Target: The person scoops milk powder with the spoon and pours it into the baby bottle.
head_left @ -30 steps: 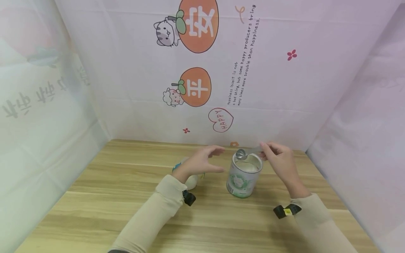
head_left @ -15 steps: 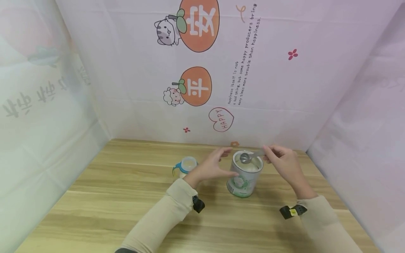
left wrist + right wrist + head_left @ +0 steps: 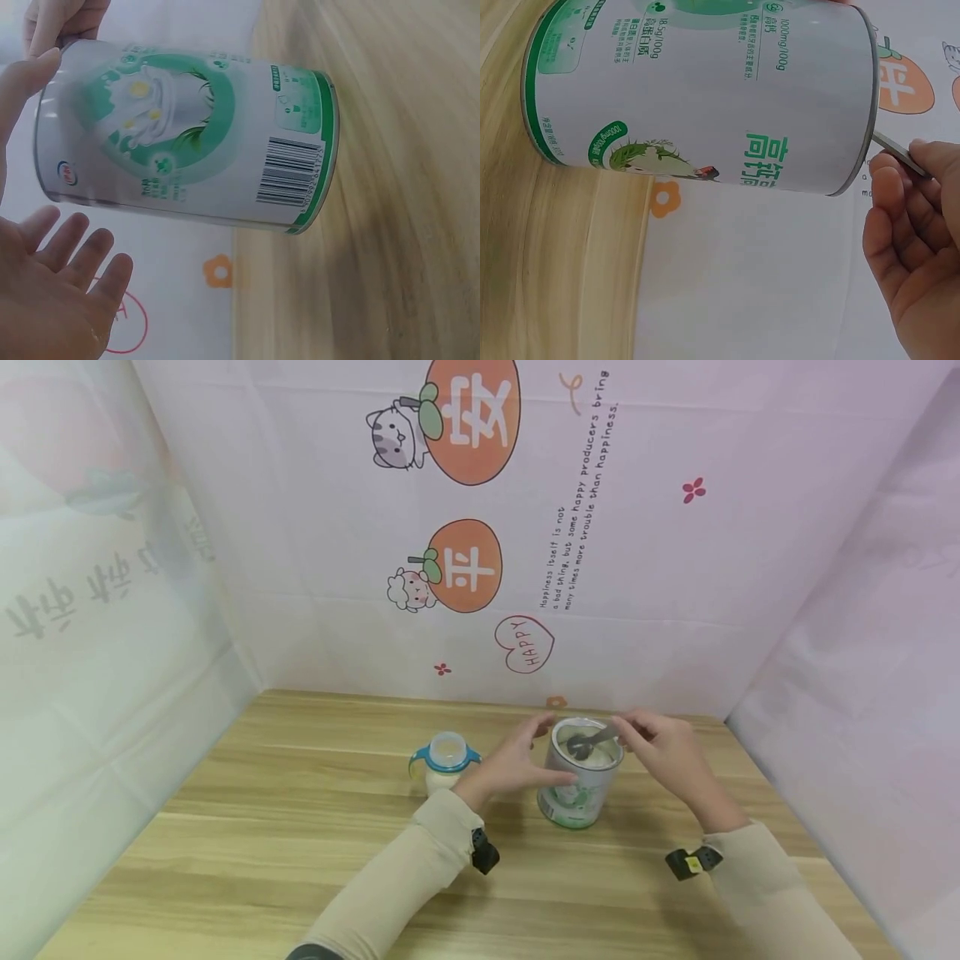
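Note:
A white and green milk powder can [image 3: 573, 802] stands upright on the table, its top off and pale powder inside. My right hand [image 3: 667, 756] pinches the handle of a metal measuring spoon [image 3: 579, 747], whose bowl dips inside the can's mouth. In the right wrist view the spoon handle [image 3: 900, 154] passes over the rim between thumb and fingers. At the can's left side is my left hand [image 3: 513, 764], thumb and extended fingers spread around it. The left wrist view shows its thumb close to the rim and the fingers [image 3: 97, 247] apart from the can; thumb contact is unclear.
A baby bottle [image 3: 447, 753] with a blue collar and two handles stands just left of the left hand, its top uncapped and pale contents showing. The wooden table [image 3: 300, 827] ends at a printed cloth backdrop [image 3: 637, 568], with cloth walls on both sides.
My left hand has moved right, from beside the bottle to the can, uncovering the bottle. The right hand has lowered the spoon from above the rim into the can.

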